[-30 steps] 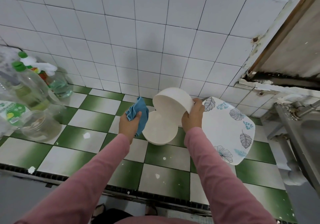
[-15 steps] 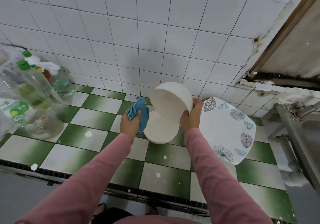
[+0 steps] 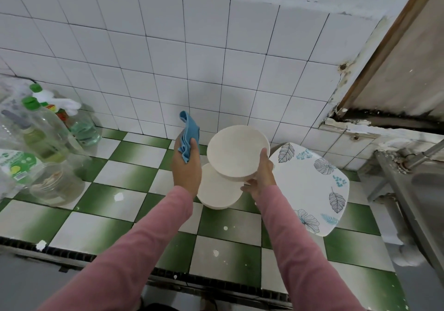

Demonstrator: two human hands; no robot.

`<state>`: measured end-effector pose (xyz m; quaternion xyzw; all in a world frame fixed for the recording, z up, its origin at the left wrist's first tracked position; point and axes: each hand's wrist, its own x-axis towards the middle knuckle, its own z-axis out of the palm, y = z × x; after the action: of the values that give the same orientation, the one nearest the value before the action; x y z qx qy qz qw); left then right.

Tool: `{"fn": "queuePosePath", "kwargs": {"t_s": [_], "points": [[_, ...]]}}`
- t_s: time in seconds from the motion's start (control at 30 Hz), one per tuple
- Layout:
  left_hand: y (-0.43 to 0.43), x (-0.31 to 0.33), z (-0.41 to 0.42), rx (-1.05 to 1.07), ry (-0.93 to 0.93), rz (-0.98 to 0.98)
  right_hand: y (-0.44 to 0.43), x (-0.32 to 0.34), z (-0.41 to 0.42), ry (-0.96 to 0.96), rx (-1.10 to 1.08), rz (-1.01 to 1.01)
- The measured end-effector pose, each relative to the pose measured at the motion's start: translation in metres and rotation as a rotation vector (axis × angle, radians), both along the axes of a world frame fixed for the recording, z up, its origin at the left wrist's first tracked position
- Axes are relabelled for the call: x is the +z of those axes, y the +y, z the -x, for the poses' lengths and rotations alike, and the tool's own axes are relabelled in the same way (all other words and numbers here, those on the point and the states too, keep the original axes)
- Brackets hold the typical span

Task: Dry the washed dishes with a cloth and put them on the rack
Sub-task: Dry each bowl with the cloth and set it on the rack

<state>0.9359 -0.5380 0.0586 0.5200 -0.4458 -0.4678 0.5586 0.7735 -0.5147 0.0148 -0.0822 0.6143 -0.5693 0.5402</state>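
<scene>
My right hand [image 3: 260, 176] grips a white bowl [image 3: 236, 151] by its right rim and holds it tilted in the air, its hollow turned toward me. Below it a second white bowl [image 3: 217, 194] sits on the green and white tiled counter [image 3: 125, 174]. My left hand [image 3: 187, 168] holds a blue cloth [image 3: 189, 134] bunched in its fingers, raised just left of the held bowl and apart from it. A white plate with a leaf print [image 3: 310, 186] lies on the counter to the right of the bowls.
Several plastic bottles [image 3: 45, 137] and a glass jar [image 3: 56, 183] stand at the left of the counter. A steel sink [image 3: 413, 190] edge is at the right. White wall tiles [image 3: 168, 58] rise behind. The counter's dark front edge [image 3: 72, 255] runs below my arms.
My right hand has lifted the bowl higher and turned its hollow toward me. My left hand has raised the cloth, which now stands up above the fingers.
</scene>
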Motion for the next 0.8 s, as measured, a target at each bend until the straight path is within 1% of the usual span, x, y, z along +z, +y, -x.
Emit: {"fn": "queuePosePath", "kwargs": {"t_s": [0.07, 0.13, 0.2, 0.23, 0.27, 0.3, 0.4, 0.47, 0.5, 0.53, 0.57, 0.6, 0.63, 0.7, 0.77, 0.8], "points": [[-0.003, 0.0, 0.005, -0.091, -0.2, 0.141, 0.0, -0.001, -0.005, 0.013, 0.023, 0.052], [-0.009, -0.003, 0.012, -0.286, -0.455, 0.202, -0.002, 0.001, -0.014, -0.041, 0.036, 0.136], [-0.011, -0.005, 0.021, -0.627, -0.776, 0.129, -0.005, 0.003, -0.022, -0.102, 0.021, 0.23], [-0.009, -0.007, 0.025, -0.799, -0.934, 0.069, -0.005, 0.006, -0.024, -0.091, 0.0, 0.252], [-0.006, -0.006, 0.028, -0.921, -1.026, 0.008, -0.007, 0.008, -0.023, -0.074, -0.02, 0.258], [-0.004, -0.001, 0.029, -0.994, -1.063, -0.035, -0.01, 0.007, -0.02, -0.078, -0.035, 0.257], [-0.008, 0.02, 0.03, -1.129, -1.156, -0.051, -0.009, 0.003, -0.013, -0.161, -0.06, 0.269], [-0.015, 0.026, 0.031, -1.11, -1.305, -0.055, -0.008, 0.001, -0.014, -0.163, -0.091, 0.302], [-0.017, 0.026, 0.031, -1.07, -1.418, -0.062, -0.009, 0.002, -0.015, -0.142, -0.099, 0.32], [-0.019, 0.023, 0.03, -1.009, -1.573, -0.037, -0.008, 0.007, -0.018, -0.124, -0.101, 0.332], [-0.023, 0.016, 0.028, -0.961, -1.727, 0.006, -0.007, 0.008, -0.019, -0.109, -0.102, 0.339], [-0.028, 0.008, 0.026, -0.946, -1.844, 0.048, -0.006, 0.009, -0.021, -0.098, -0.098, 0.341], [-0.033, 0.002, 0.024, -0.939, -1.907, 0.076, -0.003, 0.008, -0.025, -0.084, -0.096, 0.332], [-0.042, -0.007, 0.023, -0.92, -1.907, 0.09, 0.004, 0.0, -0.035, -0.12, -0.115, 0.292], [-0.042, -0.012, 0.029, -0.94, -1.8, 0.126, 0.013, -0.009, -0.049, -0.25, -0.158, 0.274], [-0.038, -0.013, 0.033, -0.984, -1.708, 0.13, 0.016, -0.011, -0.055, -0.299, -0.171, 0.278]]}}
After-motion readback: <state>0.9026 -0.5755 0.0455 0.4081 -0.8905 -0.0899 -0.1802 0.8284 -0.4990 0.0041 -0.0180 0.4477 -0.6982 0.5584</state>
